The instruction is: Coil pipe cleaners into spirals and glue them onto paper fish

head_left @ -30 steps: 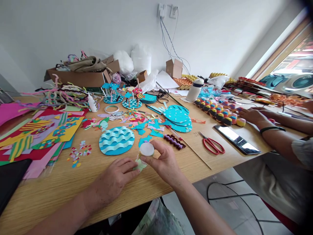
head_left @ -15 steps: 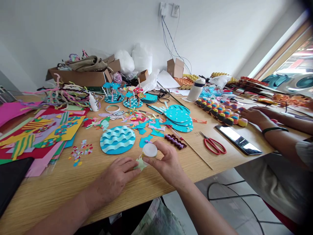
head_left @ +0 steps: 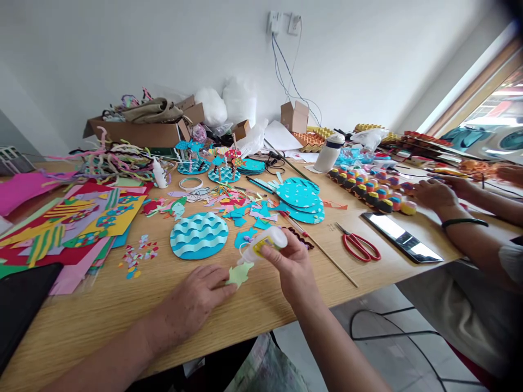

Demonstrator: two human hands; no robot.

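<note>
My left hand pinches the left end of a pale green paper cutout, which has a jagged edge and looks like a small fish. My right hand is wrapped round a white glue bottle with a yellowish label. The bottle is tipped nozzle-down to the left, its tip at the upper edge of the cutout; whether it touches, I cannot tell. Just beyond lies a blue paper oval with pale wavy strips. A small blue cutout bearing a purple twist sits behind the bottle, partly hidden.
Red-handled scissors, a thin stick and a phone lie to the right. A co-worker's hands are by painted egg-carton strips. Paper scraps and coloured sheets spread at left and centre.
My right hand has moved slightly right and turned the glue bottle, so its side and label now show instead of its base. More of the green cutout is visible. The view has shifted slightly.
</note>
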